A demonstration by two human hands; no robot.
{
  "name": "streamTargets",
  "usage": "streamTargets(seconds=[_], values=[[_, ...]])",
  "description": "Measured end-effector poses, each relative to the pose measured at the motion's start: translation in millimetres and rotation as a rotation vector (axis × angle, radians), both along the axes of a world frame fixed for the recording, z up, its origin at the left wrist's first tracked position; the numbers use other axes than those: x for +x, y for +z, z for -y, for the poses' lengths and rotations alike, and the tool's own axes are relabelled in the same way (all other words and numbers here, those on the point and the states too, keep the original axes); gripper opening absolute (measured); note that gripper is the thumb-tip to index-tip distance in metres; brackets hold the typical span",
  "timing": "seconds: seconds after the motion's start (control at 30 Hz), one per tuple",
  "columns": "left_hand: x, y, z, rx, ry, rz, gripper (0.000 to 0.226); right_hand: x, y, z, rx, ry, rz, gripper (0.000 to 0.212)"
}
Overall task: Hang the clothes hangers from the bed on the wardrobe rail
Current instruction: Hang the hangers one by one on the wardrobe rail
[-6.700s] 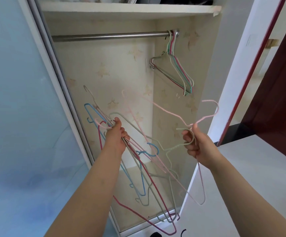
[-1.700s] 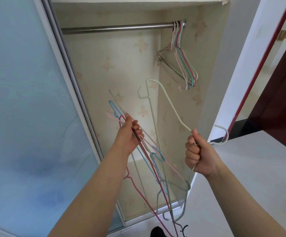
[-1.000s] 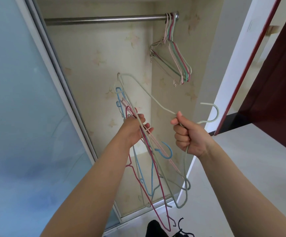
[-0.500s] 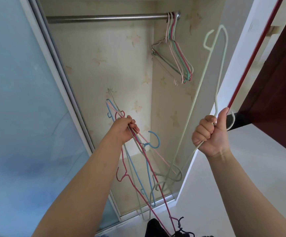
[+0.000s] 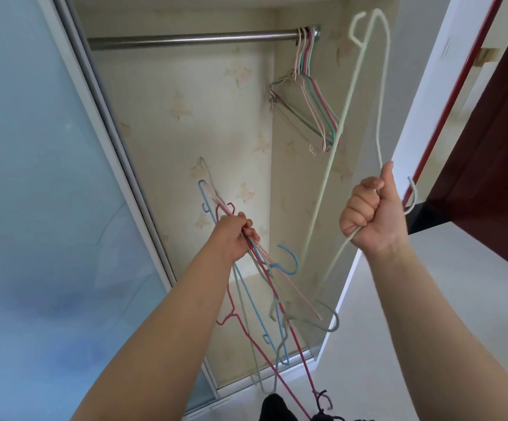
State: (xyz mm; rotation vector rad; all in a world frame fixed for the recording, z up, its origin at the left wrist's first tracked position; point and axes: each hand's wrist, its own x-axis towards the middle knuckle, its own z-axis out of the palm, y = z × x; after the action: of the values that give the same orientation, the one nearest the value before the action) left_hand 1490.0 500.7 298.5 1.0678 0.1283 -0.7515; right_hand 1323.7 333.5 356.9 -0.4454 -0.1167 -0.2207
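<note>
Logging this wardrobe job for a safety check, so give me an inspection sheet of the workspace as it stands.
Surface: wardrobe rail, bare along most of its length.
Job's things: hung hangers bunched at the rail's right end; pale green hanger raised, not yet hooked; hanger bundle dangling.
Clutter: dark item on the floor, unclear.
Grippers: right hand grips the pale green hanger; left hand grips the bundle.
Cables: nothing seen.
Surroundings: sliding glass door, dark red door.

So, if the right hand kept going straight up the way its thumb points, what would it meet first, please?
Probably nothing: the right hand, gripping the pale green hanger, sits right of the rail; depth is unclear.
</note>
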Motion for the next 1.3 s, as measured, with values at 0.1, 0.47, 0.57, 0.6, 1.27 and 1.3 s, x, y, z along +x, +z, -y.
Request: streamTargets(seconds=[0.1, 0.47, 0.57, 0.6, 1.27, 1.3], values=[[6, 0, -3, 0.010, 0.119, 0.032, 0.034, -12, 27, 9, -0.386, -0.173, -0.342, 0.032], [-11, 6, 10, -0.021, -0.037, 0.291, 0.023, 25, -13, -36, -1.038, -0.478, -0.663, 0.030], [-9, 2, 13, -0.079, 0.031, 0.200, 0.023, 21, -19, -36, -1.057, -0.368, -0.611, 0.028], [-6, 0, 14, -0.099, 0.066, 0.172, 0.026, 19, -21, -37, -1.121, -0.339, -0.589, 0.026], [67, 8, 0, -0.108, 0.164, 0.106, 0.026, 4, -59, 17, -1.392, -0.238, -0.627, 0.057], [70, 8, -1, -0.085, 0.176, 0.129, 0.025, 6, -55, 22, -1.400, -0.235, -0.625, 0.059]])
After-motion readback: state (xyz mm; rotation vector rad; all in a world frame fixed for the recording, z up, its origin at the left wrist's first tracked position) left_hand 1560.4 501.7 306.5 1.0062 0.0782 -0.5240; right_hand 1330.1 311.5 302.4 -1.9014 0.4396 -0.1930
